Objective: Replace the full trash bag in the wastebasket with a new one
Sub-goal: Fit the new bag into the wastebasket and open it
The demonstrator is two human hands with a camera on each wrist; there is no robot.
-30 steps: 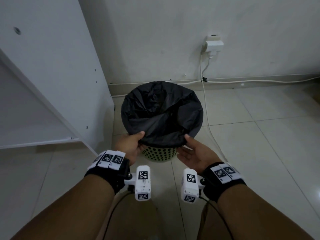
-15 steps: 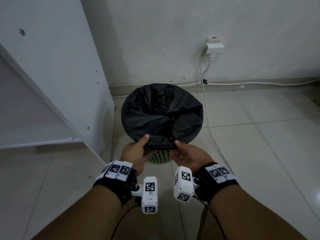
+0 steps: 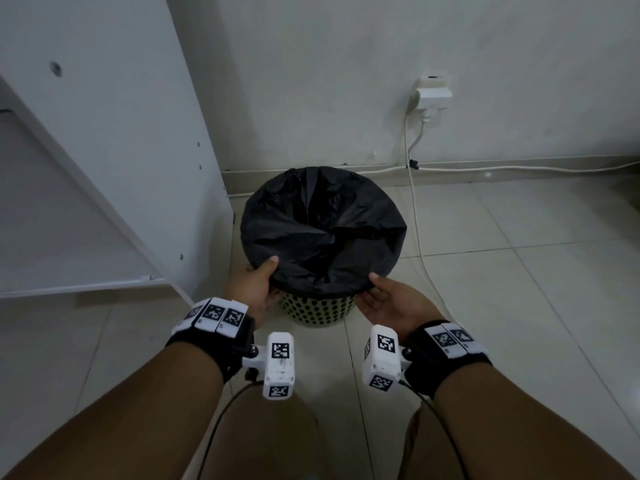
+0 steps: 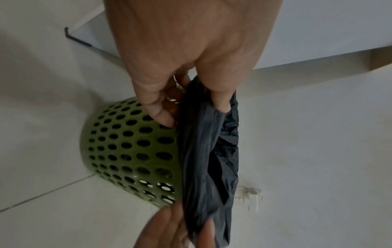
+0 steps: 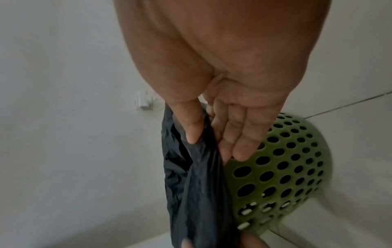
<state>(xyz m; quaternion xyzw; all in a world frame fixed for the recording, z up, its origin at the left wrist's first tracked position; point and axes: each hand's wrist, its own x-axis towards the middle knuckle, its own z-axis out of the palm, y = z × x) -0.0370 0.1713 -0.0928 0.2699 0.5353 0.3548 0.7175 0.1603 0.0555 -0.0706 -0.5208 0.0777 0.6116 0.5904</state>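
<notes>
A green perforated wastebasket (image 3: pixel 317 310) (image 4: pixel 129 151) (image 5: pixel 284 174) stands on the tiled floor by the wall, lined with a black trash bag (image 3: pixel 322 230) (image 4: pixel 203 151) (image 5: pixel 191 176) folded over its rim. My left hand (image 3: pixel 254 287) (image 4: pixel 191 104) pinches the bag's folded edge at the near left of the rim, thumb on top, fingers underneath against the basket. My right hand (image 3: pixel 384 299) (image 5: pixel 210 144) pinches the same edge at the near right, thumb on top. The bag's contents are hidden by its dark folds.
A white cabinet panel (image 3: pixel 114 140) stands close on the left of the basket. A wall socket with a plug (image 3: pixel 433 95) is behind it, and a white cable (image 3: pixel 415 216) runs down along the floor just right of the basket. Open tiled floor (image 3: pixel 519 289) lies to the right.
Both hands have shifted along the near rim: they came closer together half a second ago, and now sit wider apart, still pinching the bag's edge. The basket has not moved.
</notes>
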